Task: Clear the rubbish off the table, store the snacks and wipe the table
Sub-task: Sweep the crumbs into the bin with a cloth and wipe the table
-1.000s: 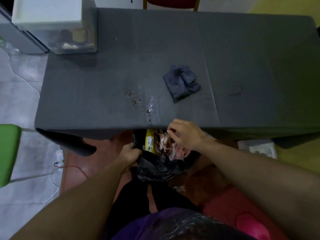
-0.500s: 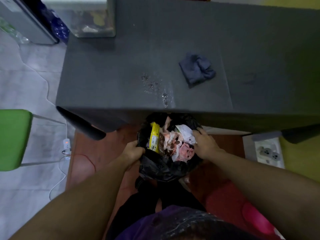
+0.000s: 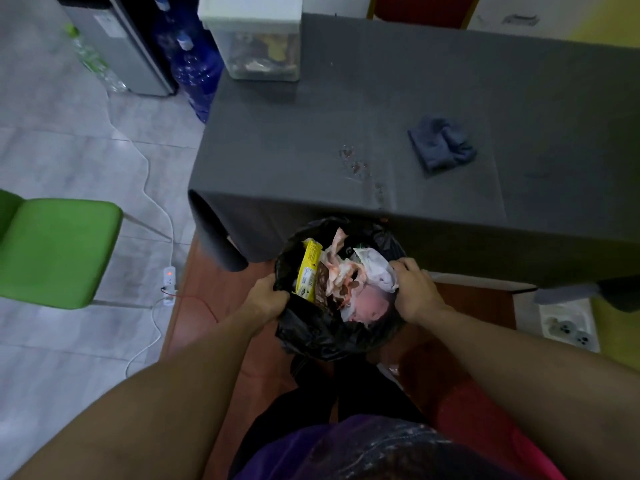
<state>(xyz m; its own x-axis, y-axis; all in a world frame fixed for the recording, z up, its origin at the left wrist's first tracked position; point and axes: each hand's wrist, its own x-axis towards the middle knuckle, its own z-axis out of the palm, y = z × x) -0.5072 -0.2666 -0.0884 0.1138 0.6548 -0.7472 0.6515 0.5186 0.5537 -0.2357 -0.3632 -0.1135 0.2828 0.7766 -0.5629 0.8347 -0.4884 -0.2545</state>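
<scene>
A black rubbish bag (image 3: 322,332) hangs below the near edge of the grey table (image 3: 519,98). It holds a yellow wrapper (image 3: 309,268) and crumpled stained tissues (image 3: 360,282). My left hand (image 3: 268,296) grips the bag's left rim. My right hand (image 3: 414,291) grips its right rim. On the table lie a crumpled dark blue cloth (image 3: 441,143) and a wet brown spill (image 3: 360,168) near the front edge.
A clear storage box with a white lid (image 3: 259,39) stands at the table's far left corner. A green chair (image 3: 52,251), a power strip with cables (image 3: 169,277) and blue water bottles (image 3: 195,69) are on the floor at left.
My right hand left the table's edge and took hold of the bag's right rim. The bag came out from under the table, and my view shifted back and left.
</scene>
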